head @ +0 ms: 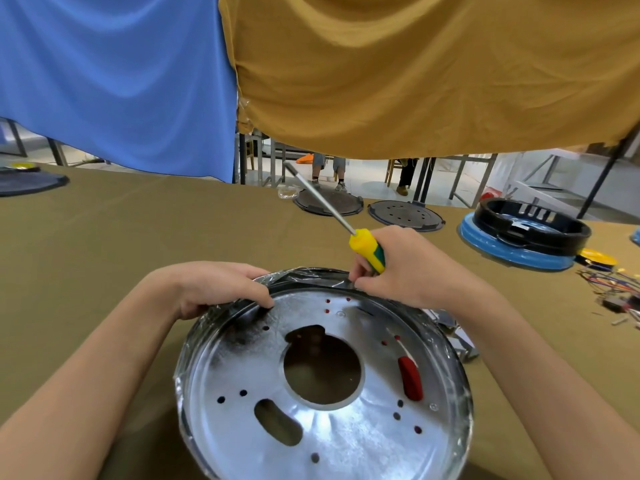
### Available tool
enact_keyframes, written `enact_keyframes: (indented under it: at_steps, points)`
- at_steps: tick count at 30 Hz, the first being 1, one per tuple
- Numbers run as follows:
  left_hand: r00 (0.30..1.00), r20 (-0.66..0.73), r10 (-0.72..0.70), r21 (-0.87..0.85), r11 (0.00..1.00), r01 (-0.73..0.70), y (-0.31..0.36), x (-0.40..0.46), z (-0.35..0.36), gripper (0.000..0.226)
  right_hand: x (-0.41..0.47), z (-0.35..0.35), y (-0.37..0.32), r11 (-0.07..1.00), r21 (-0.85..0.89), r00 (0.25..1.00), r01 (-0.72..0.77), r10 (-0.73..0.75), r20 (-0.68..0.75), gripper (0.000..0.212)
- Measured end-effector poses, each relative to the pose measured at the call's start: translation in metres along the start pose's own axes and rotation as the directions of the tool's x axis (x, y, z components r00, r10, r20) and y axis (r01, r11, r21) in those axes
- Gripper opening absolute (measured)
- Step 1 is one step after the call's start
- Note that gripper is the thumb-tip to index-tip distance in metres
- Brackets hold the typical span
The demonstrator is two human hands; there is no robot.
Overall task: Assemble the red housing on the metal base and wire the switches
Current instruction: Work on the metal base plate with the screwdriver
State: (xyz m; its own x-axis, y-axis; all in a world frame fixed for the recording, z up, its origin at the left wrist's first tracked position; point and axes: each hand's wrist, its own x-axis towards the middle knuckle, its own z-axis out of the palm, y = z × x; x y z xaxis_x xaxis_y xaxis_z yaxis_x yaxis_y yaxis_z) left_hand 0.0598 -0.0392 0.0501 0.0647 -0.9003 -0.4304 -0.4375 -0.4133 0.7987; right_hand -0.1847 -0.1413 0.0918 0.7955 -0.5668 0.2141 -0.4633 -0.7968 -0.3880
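A round metal base (346, 438) with a large centre hole and several small holes lies in front of me, wrapped at its rim in clear plastic film (311, 273). Red housing (410, 377) shows through a slot on its right side. My left hand (221, 289) grips the far-left rim, fingers curled over the film. My right hand (401, 268) holds a yellow and green screwdriver (367, 249), shaft pointing up and away, while its fingertips pinch the film at the far rim.
The olive cloth table (138, 237) also carries two dark round plates (327, 202) (405, 214) at the back, a black ring on a blue base (519, 233) at the right, and a bundle of wires with switches (613, 289) at the far right.
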Motion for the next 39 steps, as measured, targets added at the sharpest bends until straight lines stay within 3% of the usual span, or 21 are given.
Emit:
enact_keyframes:
  at_steps: [11,15,24,28,36,39]
  points:
    - [0.997,0.073,0.005,-0.035,0.999,-0.003,-0.002,0.004,-0.003,0.026,0.009,0.015,-0.012,0.981,-0.189,0.985,0.038,-0.005,0.172,0.008]
    - [1.000,0.015,0.014,-0.001,1.000,-0.013,-0.003,0.005,-0.003,0.019,0.011,0.018,-0.013,0.968,-0.246,0.981,0.038,0.010,0.192,0.007]
    - [0.995,0.095,0.021,-0.009,1.000,-0.020,-0.002,0.004,-0.004,0.028,0.018,0.022,-0.016,0.941,-0.339,0.981,-0.022,0.086,0.176,0.013]
    - [0.999,0.047,0.014,-0.008,1.000,-0.014,-0.004,0.006,-0.006,0.019,0.022,0.025,-0.018,0.917,-0.395,0.983,-0.053,0.118,0.143,0.016]
    - [1.000,0.017,0.022,-0.020,1.000,-0.021,-0.008,0.011,-0.007,0.023,0.023,0.029,-0.019,0.865,-0.498,0.993,-0.062,0.103,0.056,0.022]
    - [0.999,0.030,0.024,-0.035,0.999,-0.023,-0.008,0.006,-0.005,0.023,0.024,0.028,-0.017,0.851,-0.526,0.997,0.002,0.041,0.070,0.017]
